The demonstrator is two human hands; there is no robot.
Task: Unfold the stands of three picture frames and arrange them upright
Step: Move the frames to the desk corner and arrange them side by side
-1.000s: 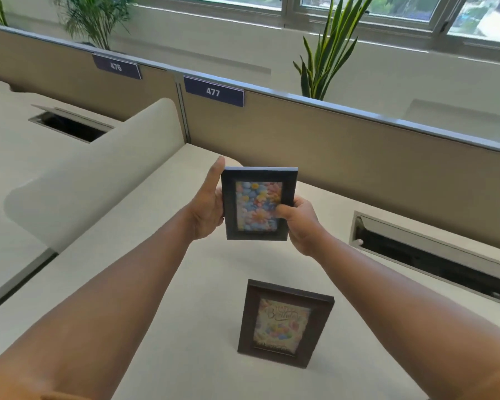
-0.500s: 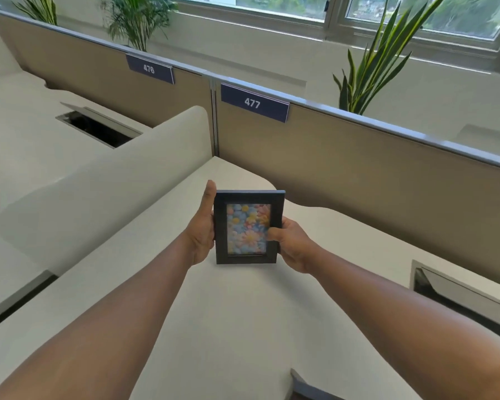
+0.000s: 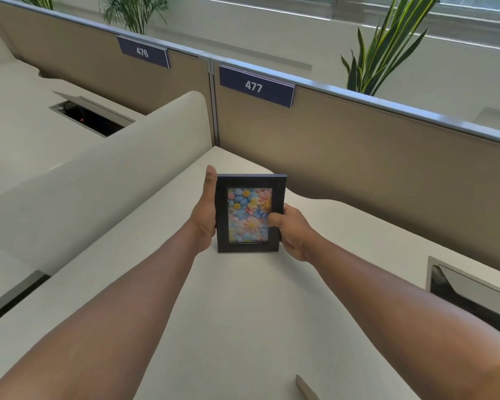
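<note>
A black picture frame with a colourful flower picture stands upright, its bottom edge at the white desk. My left hand presses flat against its left side, thumb pointing up. My right hand grips its right side, thumb over the front. The frame's back and stand are hidden. At the bottom edge of the view only a corner of a second frame shows.
A tan partition with labels 476 and 477 runs behind the desk. A rounded white divider borders the desk on the left. An open cable hatch lies at the right, another on the neighbouring desk.
Both hands have carried the black frame away from me and lowered it onto the desk. The view has tilted up, so the brown frame has slipped almost out of sight.
</note>
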